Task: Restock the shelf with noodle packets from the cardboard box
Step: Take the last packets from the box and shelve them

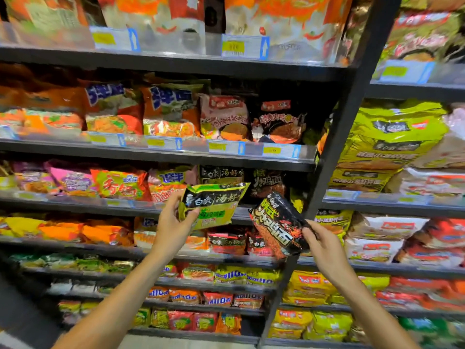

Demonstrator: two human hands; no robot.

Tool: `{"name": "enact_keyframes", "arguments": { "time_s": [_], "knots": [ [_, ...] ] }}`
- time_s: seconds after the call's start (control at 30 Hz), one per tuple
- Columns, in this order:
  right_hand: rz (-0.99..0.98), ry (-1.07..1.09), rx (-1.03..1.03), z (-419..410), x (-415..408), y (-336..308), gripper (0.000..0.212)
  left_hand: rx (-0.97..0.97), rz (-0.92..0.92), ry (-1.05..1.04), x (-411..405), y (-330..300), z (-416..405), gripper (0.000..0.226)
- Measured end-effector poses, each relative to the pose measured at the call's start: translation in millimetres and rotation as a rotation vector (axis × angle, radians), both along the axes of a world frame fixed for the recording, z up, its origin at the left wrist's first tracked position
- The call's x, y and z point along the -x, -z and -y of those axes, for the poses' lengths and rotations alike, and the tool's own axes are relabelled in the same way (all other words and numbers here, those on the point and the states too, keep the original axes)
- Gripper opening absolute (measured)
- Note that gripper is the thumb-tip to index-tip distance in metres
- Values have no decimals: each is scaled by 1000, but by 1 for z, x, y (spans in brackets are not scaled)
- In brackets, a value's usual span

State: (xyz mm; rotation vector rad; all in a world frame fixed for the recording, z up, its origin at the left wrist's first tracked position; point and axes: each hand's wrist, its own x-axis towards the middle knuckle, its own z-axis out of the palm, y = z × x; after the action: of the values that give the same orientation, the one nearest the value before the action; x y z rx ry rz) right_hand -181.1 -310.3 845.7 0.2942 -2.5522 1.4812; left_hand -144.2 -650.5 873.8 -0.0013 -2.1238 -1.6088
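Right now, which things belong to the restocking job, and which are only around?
Job:
- green-and-black noodle packet, held by left hand
- black-and-orange noodle packet, held by right hand
- dark metal shelf

Around:
- yellow price labels
- large yellow-green bags

Two bare arms show, with no sleeves on them. The left hand [173, 222] and the right hand [324, 245] wear no gloves, rings or watch. The fingers [308, 234] are bare too.

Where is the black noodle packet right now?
In the head view, the black packet is right of centre, tilted, held by the right hand in front of the shelves, beside the green packet in the left hand.
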Motion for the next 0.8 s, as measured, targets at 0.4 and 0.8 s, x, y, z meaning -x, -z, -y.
{"name": "enact_keyframes", "arguments": {
  "time_s": [0.4, 0.8],
  "knots": [
    [-29, 171, 75, 45, 5, -17, 23, 62, -103, 214, 111, 10, 35, 36],
    [-23, 226, 81, 45, 15, -19, 27, 197, 121, 261, 151, 41, 28, 18]
  ]
}}
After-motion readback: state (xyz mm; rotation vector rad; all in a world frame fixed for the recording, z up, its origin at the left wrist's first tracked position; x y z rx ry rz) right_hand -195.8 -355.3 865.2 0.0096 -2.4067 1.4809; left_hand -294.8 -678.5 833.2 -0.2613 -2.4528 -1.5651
